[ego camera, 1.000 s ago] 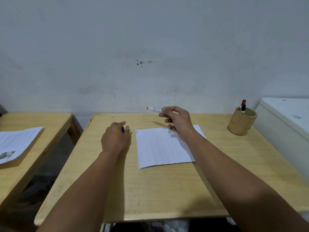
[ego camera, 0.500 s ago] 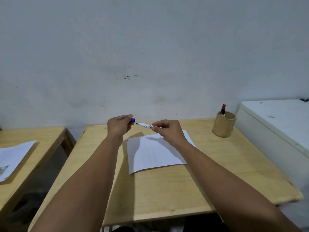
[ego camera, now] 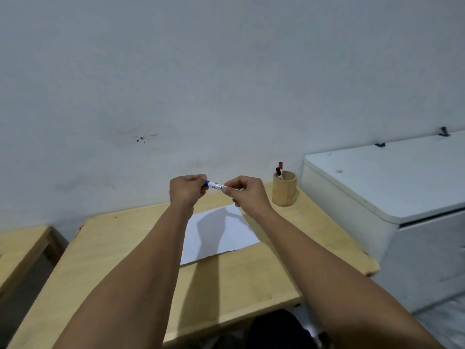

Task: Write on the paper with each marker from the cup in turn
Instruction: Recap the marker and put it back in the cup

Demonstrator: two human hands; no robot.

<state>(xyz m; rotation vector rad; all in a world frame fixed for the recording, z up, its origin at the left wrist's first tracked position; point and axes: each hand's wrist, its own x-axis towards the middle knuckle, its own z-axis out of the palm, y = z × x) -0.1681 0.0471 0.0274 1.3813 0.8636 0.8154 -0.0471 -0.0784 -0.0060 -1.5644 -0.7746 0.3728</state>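
Both hands are raised above the wooden table (ego camera: 105, 250). My right hand (ego camera: 247, 192) grips the white barrel of a marker (ego camera: 217, 185). My left hand (ego camera: 187, 188) is closed on the marker's blue cap (ego camera: 207, 183), which sits on the marker's end. A white sheet of paper (ego camera: 226, 235) lies flat on the table below the hands, partly in their shadow. A round wooden cup (ego camera: 284, 188) stands at the table's back right and holds a red-capped marker (ego camera: 280, 165) and a dark one (ego camera: 278, 171).
A white chest-like cabinet (ego camera: 392, 187) stands right of the table. Part of a second wooden table (ego camera: 22, 245) shows at the left edge. A pale wall rises behind.
My left hand lifted the blue cap off the table and met the marker tip; the cap is now on the marker. Both hands rose, and the camera tilted up.
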